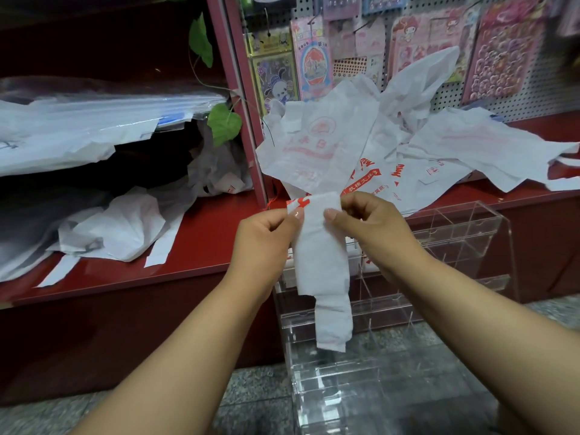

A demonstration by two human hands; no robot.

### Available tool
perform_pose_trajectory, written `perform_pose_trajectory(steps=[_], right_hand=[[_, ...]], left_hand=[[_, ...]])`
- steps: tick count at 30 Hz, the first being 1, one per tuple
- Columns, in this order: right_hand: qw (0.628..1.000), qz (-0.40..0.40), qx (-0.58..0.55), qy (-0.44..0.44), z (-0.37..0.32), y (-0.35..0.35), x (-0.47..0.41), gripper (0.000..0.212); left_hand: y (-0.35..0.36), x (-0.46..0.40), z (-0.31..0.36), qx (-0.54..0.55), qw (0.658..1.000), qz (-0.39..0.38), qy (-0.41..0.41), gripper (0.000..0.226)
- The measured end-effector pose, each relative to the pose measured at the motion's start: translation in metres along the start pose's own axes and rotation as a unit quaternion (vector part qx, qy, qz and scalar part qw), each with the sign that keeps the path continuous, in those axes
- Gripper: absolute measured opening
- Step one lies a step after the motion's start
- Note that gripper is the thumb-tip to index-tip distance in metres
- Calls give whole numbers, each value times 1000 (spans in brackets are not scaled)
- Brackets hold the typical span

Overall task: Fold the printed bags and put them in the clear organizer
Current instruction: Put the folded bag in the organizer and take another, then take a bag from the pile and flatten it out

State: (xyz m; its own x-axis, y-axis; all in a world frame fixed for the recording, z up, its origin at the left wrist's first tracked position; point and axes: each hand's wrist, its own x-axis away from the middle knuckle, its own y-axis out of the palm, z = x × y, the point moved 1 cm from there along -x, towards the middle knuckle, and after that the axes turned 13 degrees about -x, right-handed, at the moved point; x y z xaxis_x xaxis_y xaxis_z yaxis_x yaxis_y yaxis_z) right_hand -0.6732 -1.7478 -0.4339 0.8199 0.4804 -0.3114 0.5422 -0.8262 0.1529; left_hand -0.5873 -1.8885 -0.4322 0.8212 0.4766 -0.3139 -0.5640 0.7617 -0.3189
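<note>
- White plastic with red print, folded into a narrow strip: that is the bag (323, 262) I am holding up in front of me, its top edge level between my hands and its tail hanging straight down.
- I am pinching the strip's top left corner with my left hand (266, 240), thumb on the front and the other fingers curled behind it.
- I am pinching the top right corner with my right hand (373, 227) in the same way, thumb pressing on the front face.
- My hands are sitting close together, with only the width of the strip between them.
- Clear acrylic, the organizer (439, 246) is standing on the speckled floor (251, 400) just below and behind the hanging strip, leaning against the red shelf; its tiers are stepping down toward me and thin dividers are splitting them into compartments.
- I cannot tell whether any compartment is holding a bag.
- More printed bags (392, 152) are lying unfolded in a loose heap on the red shelf (201, 246) behind my hands, one of them standing up against the pegboard.
- Sticker sheets (508, 48) are hanging on the pegboard (549, 92) above that heap.
- Other white bags (119, 230) are lying crumpled on the shelf to my left, under a stack of clear plastic sheets (94, 120).
- Green leaves (224, 124) are trailing down beside the shelf's upright post.
</note>
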Motion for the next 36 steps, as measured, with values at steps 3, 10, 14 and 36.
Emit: perform_pose_trajectory(steps=[3, 10, 14, 36], right_hand=[[997, -31, 53, 47, 7, -4, -2, 9], [993, 6, -32, 113, 21, -12, -10, 7], [990, 8, -70, 125, 23, -10, -10, 12], [985, -78, 16, 154, 25, -10, -8, 38]], left_hand=[[0, 0, 2, 43, 998, -2, -43, 26], [3, 2, 3, 71, 995, -38, -55, 22], [5, 1, 0, 78, 995, -39, -56, 29], [10, 0, -15, 103, 984, 33, -144, 6]])
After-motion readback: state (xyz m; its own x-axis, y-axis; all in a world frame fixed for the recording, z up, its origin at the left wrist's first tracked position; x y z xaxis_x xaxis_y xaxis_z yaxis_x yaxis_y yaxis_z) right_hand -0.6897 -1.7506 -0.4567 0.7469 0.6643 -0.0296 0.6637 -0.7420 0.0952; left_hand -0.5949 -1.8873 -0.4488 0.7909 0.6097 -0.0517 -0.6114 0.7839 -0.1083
